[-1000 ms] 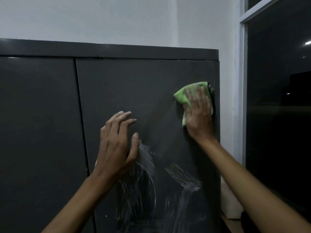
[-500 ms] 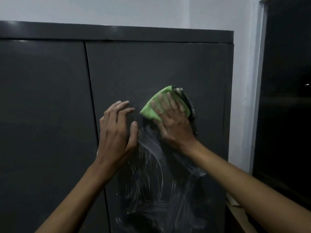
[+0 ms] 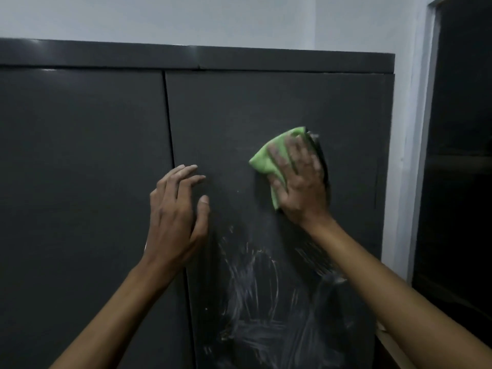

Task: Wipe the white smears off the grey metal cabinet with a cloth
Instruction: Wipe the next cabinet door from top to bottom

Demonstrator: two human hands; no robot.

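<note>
The grey metal cabinet (image 3: 80,155) fills the view, with two doors split by a vertical seam. My right hand (image 3: 299,182) presses a folded green cloth (image 3: 266,158) flat against the right door, fingers spread over it. White smears (image 3: 266,302) streak the lower part of that door, below and between my arms. My left hand (image 3: 177,217) rests open against the door beside the seam, fingers apart, holding nothing.
A pale wall (image 3: 239,20) rises behind the cabinet's top edge. To the right stand a white window frame (image 3: 423,129) and a dark window pane (image 3: 463,155). A light-coloured ledge edge (image 3: 391,347) shows at the lower right.
My right hand swept the cloth left toward my left hand, then back right and slightly up. The smears near my left thumb are gone. My left hand stayed on the door.
</note>
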